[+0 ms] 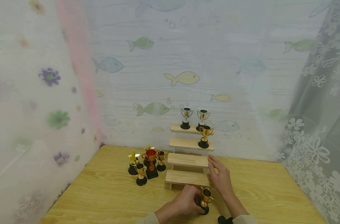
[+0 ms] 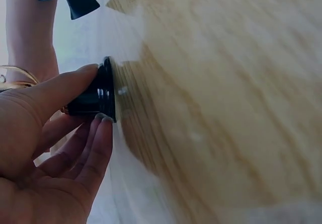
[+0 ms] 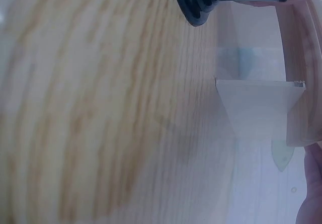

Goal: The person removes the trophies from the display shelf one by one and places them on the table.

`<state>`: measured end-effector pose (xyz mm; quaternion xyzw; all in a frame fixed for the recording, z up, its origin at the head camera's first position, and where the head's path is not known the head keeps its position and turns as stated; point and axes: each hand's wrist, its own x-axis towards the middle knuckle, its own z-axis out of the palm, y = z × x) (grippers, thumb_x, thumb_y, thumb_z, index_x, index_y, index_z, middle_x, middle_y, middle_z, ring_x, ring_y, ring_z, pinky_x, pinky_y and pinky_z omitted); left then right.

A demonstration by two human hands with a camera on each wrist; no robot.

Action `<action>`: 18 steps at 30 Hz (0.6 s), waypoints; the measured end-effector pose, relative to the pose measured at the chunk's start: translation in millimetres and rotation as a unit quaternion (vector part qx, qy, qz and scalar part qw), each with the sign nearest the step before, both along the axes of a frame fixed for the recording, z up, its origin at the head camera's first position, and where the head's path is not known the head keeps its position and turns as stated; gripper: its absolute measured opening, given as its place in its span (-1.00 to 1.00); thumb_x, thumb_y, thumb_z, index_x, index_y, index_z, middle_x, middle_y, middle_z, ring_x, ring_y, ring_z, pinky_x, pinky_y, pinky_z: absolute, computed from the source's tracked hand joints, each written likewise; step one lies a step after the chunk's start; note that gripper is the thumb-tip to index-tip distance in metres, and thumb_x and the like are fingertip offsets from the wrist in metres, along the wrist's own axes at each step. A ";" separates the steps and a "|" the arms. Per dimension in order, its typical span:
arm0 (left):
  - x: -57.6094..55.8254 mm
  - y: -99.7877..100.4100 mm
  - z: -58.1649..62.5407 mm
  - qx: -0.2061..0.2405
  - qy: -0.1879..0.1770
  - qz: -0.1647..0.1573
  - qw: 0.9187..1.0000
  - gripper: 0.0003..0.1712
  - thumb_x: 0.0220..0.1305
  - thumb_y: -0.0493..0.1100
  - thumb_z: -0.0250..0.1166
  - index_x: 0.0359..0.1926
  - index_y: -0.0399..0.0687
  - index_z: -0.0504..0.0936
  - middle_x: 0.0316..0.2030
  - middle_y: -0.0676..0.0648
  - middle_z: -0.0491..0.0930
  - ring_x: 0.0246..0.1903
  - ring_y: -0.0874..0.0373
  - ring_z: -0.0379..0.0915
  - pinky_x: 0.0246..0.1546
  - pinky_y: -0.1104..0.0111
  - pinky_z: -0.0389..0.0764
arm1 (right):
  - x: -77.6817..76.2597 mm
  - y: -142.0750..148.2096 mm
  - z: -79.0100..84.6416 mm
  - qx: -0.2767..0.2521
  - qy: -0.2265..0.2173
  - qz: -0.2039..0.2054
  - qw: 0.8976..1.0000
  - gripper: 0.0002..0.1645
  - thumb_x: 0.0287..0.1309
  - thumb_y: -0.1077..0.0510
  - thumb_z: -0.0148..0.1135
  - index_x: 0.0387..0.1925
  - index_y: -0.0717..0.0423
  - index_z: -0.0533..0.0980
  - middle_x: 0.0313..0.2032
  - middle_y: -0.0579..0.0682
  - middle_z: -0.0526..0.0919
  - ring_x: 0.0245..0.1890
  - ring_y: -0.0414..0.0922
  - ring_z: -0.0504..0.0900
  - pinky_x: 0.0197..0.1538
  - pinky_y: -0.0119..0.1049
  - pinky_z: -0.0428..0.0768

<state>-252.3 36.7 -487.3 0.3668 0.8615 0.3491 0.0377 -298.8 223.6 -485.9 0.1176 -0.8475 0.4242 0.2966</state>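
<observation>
Behind the table (image 1: pixel 265 186), topped in yellowish wood grain, rises a whitish sheet (image 1: pixel 229 62) printed with green, blue and yellow fish, bubbles and wavy lines. Left of the table, a white sheet (image 1: pixel 24 109) carries purple and green flowers, with a pink band (image 1: pixel 80 62) near the corner; to its right is white floral lace (image 1: pixel 318 155) over grey.

I see two silver two-handled cups (image 1: pixel 186 114) atop the four-tiered pale wooden rack (image 1: pixel 186 159), a gold black-based cup (image 1: pixel 206 132) one tier down, five black-based trophies (image 1: pixel 151 155) to the rack's left, another gold goblet-shaped cup (image 1: pixel 206 196) before it.
</observation>
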 end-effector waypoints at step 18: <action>-1.3 -18.8 10.2 0.051 -0.070 0.012 0.996 -0.61 -0.08 -0.26 0.69 -0.18 -0.21 0.77 -0.34 0.08 0.69 -0.45 0.36 0.56 -0.39 0.58 0.53 | 1.0 -0.2 -1.0 -0.009 -0.001 0.009 1.000 -0.60 0.53 0.18 0.10 0.19 0.36 0.58 0.28 0.14 0.58 0.29 0.16 0.54 0.13 -0.83 0.18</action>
